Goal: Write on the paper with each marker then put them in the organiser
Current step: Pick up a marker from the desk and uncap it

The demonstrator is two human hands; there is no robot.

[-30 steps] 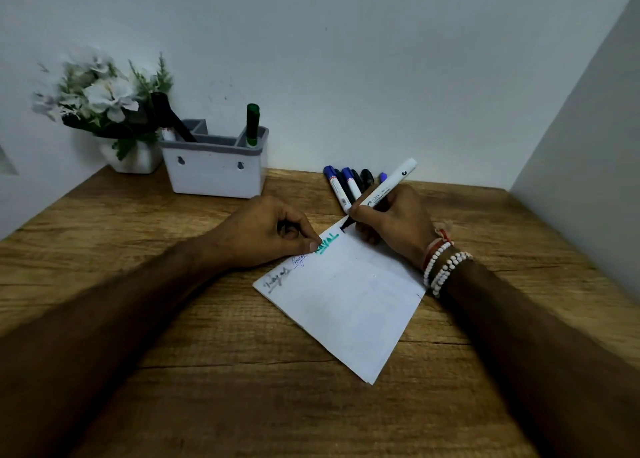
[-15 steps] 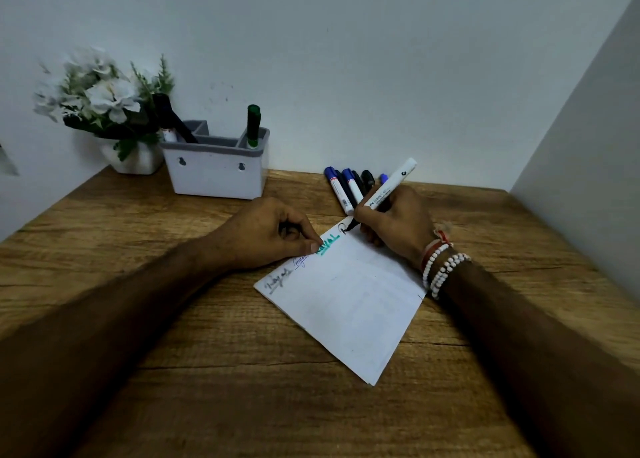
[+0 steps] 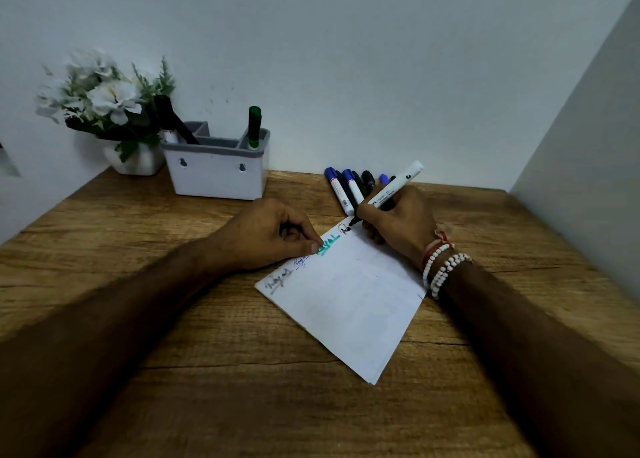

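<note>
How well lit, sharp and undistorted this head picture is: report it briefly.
Head view: dim, even light, with soft shadows beside the right hand on the paper and no glare. Head view: print on the marker shows, while the flowers at left look soft and washed out. Head view: the wide-angle lens stretches the table toward the lower corners.

The right hand [image 3: 398,225] covers the near ends of the loose markers [image 3: 346,189] by the wall, so their count is unclear. Print on the white marker [image 3: 394,187] is too small to read. The left hand [image 3: 270,236] hides part of the green word on the paper [image 3: 353,301]. The organiser [image 3: 214,177] wall hides the lower halves of the green marker [image 3: 254,125] and black marker [image 3: 180,128]. The flowers [image 3: 107,97] are blurred. Both forearms [image 3: 104,336] run off the bottom edge.
</note>
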